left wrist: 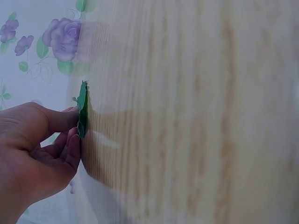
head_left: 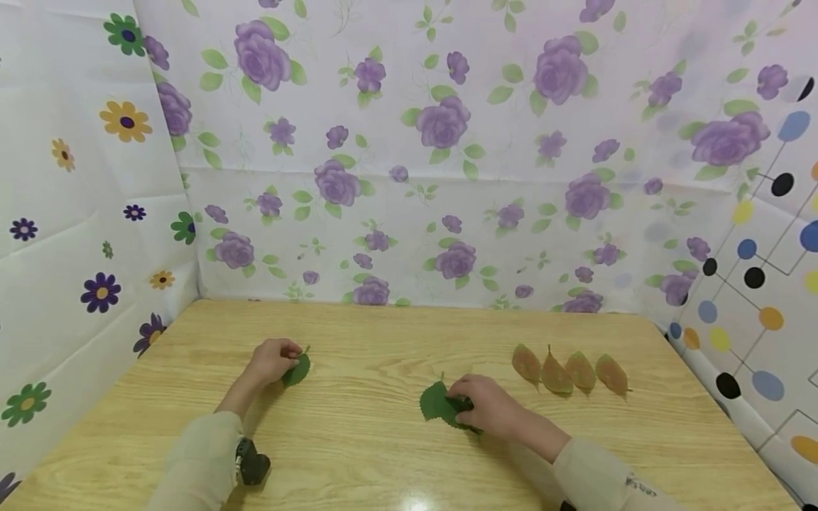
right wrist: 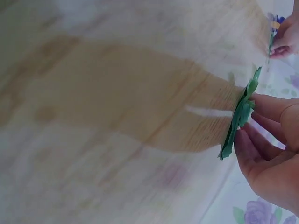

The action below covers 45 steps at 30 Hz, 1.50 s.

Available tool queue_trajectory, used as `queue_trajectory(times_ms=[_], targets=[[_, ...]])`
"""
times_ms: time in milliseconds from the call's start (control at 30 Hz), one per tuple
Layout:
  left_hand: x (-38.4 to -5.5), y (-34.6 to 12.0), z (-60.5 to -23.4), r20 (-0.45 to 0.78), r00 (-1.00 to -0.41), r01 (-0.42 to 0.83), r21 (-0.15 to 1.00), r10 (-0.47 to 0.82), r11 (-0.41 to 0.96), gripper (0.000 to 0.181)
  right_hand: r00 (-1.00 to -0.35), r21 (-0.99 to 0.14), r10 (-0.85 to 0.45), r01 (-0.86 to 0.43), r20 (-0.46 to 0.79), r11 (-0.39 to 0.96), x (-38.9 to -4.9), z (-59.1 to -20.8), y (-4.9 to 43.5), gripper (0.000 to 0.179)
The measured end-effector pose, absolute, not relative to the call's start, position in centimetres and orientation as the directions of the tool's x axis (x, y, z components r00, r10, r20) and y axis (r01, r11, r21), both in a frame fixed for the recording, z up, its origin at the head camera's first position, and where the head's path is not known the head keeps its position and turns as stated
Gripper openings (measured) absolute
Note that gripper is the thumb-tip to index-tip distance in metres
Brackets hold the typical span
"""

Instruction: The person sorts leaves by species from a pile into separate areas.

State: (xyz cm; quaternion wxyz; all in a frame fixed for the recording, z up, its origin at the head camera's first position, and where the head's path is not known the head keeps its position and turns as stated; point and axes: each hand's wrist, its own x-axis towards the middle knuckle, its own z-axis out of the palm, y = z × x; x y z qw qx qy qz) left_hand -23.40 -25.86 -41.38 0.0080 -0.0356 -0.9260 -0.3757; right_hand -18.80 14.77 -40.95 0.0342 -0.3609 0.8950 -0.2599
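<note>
Toward the left of the table, my left hand [head_left: 271, 360] pinches a green leaf [head_left: 296, 370] by its edge, low over the wood. In the left wrist view the leaf [left wrist: 82, 109] shows nearly edge-on at the thumb and fingertips. Right of centre, my right hand [head_left: 488, 406] holds a small bunch of overlapping green leaves [head_left: 436, 402] with toothed edges. Those leaves [right wrist: 240, 114] stand at the fingertips in the right wrist view, close to the tabletop. The fingers hide part of the bunch, so its number cannot be told.
Several brownish-red leaves with green edges [head_left: 556, 373] lie in a row at the right of the wooden table [head_left: 358, 454]. Flowered cloth [head_left: 396, 234] hangs behind the table, with patterned cloths at both sides. A black device [head_left: 253, 463] is strapped at the left wrist.
</note>
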Motion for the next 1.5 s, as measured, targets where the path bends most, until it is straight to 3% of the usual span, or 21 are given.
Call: queue_trajectory(times_ms=[367,600,800,1100,1300,1500], targets=[[-23.2,-25.7,-41.4,0.046,-0.997,0.074,0.711,0.058,0.699,0.014,-0.795,-0.546,-0.596,-0.551,0.114,0.631,-19.2,-41.0,14.6,0.042],[-23.3,-25.7,-41.7,0.054,-0.997,0.080,0.715,0.060,0.695,0.013,-0.819,-0.559,-0.549,-0.536,0.165,0.633,-19.5,-41.4,15.0,0.036],[-23.3,-25.7,-41.8,0.056,-0.997,0.081,0.709,0.059,0.700,0.013,-0.853,-0.645,-0.494,-0.475,0.170,0.598,-19.9,-41.2,15.3,0.023],[-23.2,-25.6,-41.7,0.057,-0.997,0.076,0.705,0.051,0.705,0.013,-0.934,-0.873,-0.351,-0.226,0.068,0.432,-21.1,-40.4,15.0,0.022],[-23.1,-25.7,-41.6,0.059,-0.997,0.079,0.709,0.053,0.701,0.013,-0.966,-0.940,-0.257,-0.084,-0.004,0.330,-22.6,-40.5,12.9,0.022],[-23.0,-25.8,-41.8,0.062,-0.997,0.081,0.717,0.052,0.692,0.013,-0.962,-0.966,-0.273,-0.048,-0.024,0.255,-23.9,-40.5,9.6,0.021]])
